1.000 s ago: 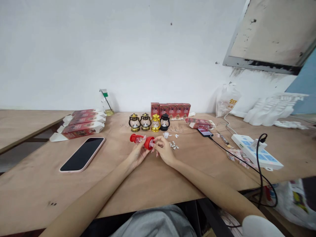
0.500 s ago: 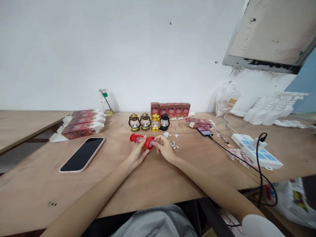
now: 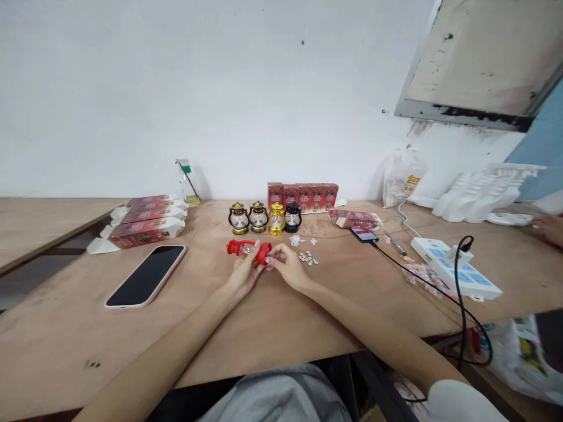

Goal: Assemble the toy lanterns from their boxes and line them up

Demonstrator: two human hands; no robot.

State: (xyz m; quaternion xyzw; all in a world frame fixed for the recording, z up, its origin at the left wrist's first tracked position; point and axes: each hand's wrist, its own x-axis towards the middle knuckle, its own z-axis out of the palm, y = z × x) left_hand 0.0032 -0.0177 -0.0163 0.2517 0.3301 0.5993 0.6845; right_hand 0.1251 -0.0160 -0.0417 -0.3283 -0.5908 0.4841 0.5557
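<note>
A small red lantern (image 3: 263, 254) lies on its side in the air above the table, its base turned to the right. My left hand (image 3: 244, 271) is wrapped round its lower body. At the base, my right hand (image 3: 285, 265) has thumb and fingers pinched together against the underside; what they hold, if anything, is hidden. Just right of that hand lie several button cells (image 3: 308, 258) in a loose cluster. Behind them is a small heap of white plastic bits (image 3: 295, 240). Several finished-looking lanterns, among them a gold one (image 3: 277, 219) and a black one (image 3: 292, 218), stand upright behind.
Red boxes (image 3: 303, 198) stand by the wall, and opened red cartons (image 3: 147, 230) lie at left. A phone (image 3: 147, 276) rests at front left. On the right are a power strip (image 3: 455, 266) with cables and a charging phone (image 3: 364, 235). Another person's hand (image 3: 552, 228) shows at the right edge.
Both my hands and the red lantern have shifted slightly left. My right fingers have come closer against the lantern's base. A blurred hand of another person has appeared at the right edge.
</note>
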